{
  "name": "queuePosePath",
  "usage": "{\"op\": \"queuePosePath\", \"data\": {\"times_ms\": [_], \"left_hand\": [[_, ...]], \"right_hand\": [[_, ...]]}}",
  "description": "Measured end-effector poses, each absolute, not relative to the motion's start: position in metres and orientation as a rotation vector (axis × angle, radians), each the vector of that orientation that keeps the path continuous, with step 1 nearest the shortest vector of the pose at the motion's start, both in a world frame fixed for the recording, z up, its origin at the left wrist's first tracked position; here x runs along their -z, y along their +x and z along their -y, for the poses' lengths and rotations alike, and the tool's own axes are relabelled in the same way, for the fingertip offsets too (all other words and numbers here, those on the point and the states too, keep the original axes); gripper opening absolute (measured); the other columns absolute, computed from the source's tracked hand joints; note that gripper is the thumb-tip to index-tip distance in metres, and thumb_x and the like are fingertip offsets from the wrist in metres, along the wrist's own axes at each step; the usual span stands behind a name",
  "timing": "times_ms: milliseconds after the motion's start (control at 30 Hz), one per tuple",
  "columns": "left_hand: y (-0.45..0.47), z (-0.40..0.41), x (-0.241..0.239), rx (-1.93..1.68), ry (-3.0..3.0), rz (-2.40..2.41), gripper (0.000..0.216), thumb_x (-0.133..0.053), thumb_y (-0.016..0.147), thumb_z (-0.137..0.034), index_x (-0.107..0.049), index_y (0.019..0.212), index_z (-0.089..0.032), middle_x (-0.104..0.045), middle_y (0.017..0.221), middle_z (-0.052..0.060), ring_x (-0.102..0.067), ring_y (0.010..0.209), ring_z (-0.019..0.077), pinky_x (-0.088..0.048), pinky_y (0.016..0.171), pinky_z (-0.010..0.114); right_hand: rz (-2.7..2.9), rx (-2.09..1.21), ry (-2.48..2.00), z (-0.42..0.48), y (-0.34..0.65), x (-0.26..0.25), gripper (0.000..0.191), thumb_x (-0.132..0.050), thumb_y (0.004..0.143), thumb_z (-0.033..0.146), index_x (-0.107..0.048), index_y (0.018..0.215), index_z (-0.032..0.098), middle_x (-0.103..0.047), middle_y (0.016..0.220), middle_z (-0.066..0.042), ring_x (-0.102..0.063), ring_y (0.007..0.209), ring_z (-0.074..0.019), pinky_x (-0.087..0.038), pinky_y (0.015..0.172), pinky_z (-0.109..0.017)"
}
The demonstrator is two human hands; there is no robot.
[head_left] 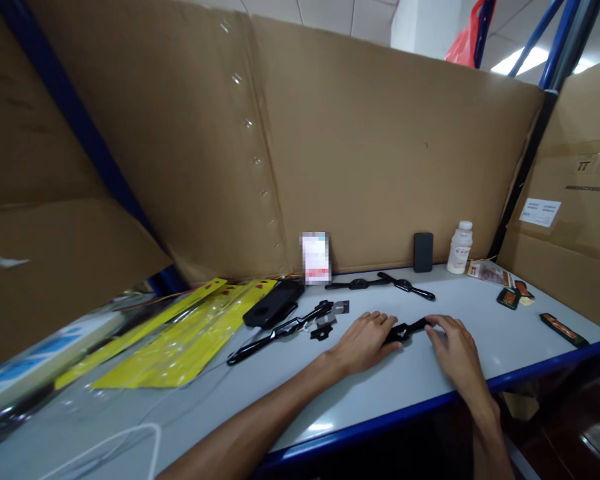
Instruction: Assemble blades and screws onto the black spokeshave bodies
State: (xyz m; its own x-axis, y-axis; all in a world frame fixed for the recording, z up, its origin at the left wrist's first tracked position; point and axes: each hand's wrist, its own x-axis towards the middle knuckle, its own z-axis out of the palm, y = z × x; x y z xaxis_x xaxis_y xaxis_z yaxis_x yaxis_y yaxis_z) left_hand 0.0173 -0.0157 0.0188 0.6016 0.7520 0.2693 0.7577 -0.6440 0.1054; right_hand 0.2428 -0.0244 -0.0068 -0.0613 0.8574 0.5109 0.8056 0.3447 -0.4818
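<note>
A black watch [404, 330] lies flat on the grey table [360, 393], stretched between my two hands. My left hand [365, 340] rests palm down over its left strap end, fingers together and bent onto the strap. My right hand [453, 347] presses its fingertips on the right strap end. Two more black watches [380, 283] lie behind, near the cardboard wall. Another black watch [280, 330] lies stretched out to the left, beside small black and grey parts [330, 320].
Yellow plastic packaging bags [190, 333] are spread at the left. A black pouch [274, 303], a dark phone [423, 252] leaning on the cardboard [380, 153], a white bottle [460, 248] and small packets [515, 293] sit around. The table's blue edge [530, 373] runs in front.
</note>
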Motion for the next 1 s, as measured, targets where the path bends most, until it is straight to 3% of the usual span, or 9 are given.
{"op": "queuePosePath", "data": {"times_ms": [167, 267, 433, 567, 700, 833, 1000], "left_hand": [[0.016, 0.016, -0.022, 0.317, -2.813, 1.266, 0.037, -0.048, 0.102, -0.047, -0.059, 0.122, -0.018, -0.071, 0.098, 0.011, -0.070, 0.090, 0.0281, -0.051, 0.079, 0.036], [0.015, 0.018, -0.026, 0.205, -2.802, 1.256, 0.044, -0.046, 0.102, -0.050, -0.055, 0.131, -0.018, -0.073, 0.088, 0.010, -0.072, 0.083, 0.0297, -0.052, 0.074, 0.036], [0.016, 0.021, -0.031, 0.022, -2.747, 1.269, 0.051, -0.041, 0.101, -0.058, -0.060, 0.123, -0.016, -0.073, 0.079, 0.012, -0.073, 0.078, 0.0331, -0.052, 0.071, 0.037], [0.011, 0.019, -0.039, 0.053, -2.809, 1.269, 0.052, -0.045, 0.098, -0.060, -0.063, 0.119, -0.016, -0.073, 0.082, 0.013, -0.073, 0.083, 0.0338, -0.051, 0.072, 0.036], [0.000, 0.014, -0.049, 0.035, -2.975, 1.356, 0.050, -0.063, 0.090, -0.058, -0.063, 0.124, -0.022, -0.075, 0.091, 0.010, -0.071, 0.090, 0.0317, -0.048, 0.071, 0.032], [-0.009, 0.009, -0.051, 0.042, -3.071, 1.439, 0.050, -0.068, 0.088, -0.052, -0.061, 0.130, -0.027, -0.074, 0.090, 0.006, -0.070, 0.091, 0.0286, -0.047, 0.072, 0.030], [-0.009, 0.005, -0.045, 0.061, -3.056, 1.455, 0.047, -0.065, 0.090, -0.050, -0.060, 0.131, -0.028, -0.074, 0.090, 0.006, -0.069, 0.089, 0.0269, -0.047, 0.074, 0.031]], "right_hand": [[2.157, -0.041, -1.717, -0.034, 0.257, -0.013, 0.047, -0.041, 0.099, 0.028, -0.052, 0.143, 0.017, -0.055, 0.146, -0.013, -0.050, 0.132, -0.0283, -0.039, 0.109, -0.040], [2.267, -0.115, -1.761, -0.062, 0.263, -0.015, 0.053, -0.049, 0.093, 0.021, -0.051, 0.146, 0.018, -0.045, 0.155, -0.014, -0.048, 0.137, -0.0278, -0.037, 0.112, -0.038], [2.356, -0.167, -1.808, -0.071, 0.262, -0.010, 0.054, -0.048, 0.092, 0.019, -0.050, 0.147, 0.016, -0.041, 0.157, -0.015, -0.047, 0.139, -0.0268, -0.038, 0.111, -0.036], [2.383, -0.164, -1.790, -0.059, 0.262, -0.015, 0.049, -0.039, 0.097, 0.020, -0.054, 0.144, 0.019, -0.053, 0.149, -0.011, -0.053, 0.134, -0.0242, -0.041, 0.107, -0.032], [2.327, -0.151, -1.850, -0.038, 0.273, -0.017, 0.045, -0.037, 0.098, 0.022, -0.064, 0.133, 0.023, -0.069, 0.129, -0.011, -0.061, 0.123, -0.0276, -0.047, 0.095, -0.035], [2.068, -0.003, -2.010, -0.015, 0.278, -0.011, 0.032, -0.047, 0.095, 0.039, -0.073, 0.111, 0.028, -0.073, 0.114, -0.010, -0.067, 0.107, -0.0299, -0.047, 0.077, -0.034], [2.012, 0.019, -2.014, -0.008, 0.261, -0.012, 0.020, -0.051, 0.092, 0.029, -0.067, 0.104, 0.025, -0.073, 0.106, -0.007, -0.067, 0.096, -0.0259, -0.042, 0.066, -0.031]]}}
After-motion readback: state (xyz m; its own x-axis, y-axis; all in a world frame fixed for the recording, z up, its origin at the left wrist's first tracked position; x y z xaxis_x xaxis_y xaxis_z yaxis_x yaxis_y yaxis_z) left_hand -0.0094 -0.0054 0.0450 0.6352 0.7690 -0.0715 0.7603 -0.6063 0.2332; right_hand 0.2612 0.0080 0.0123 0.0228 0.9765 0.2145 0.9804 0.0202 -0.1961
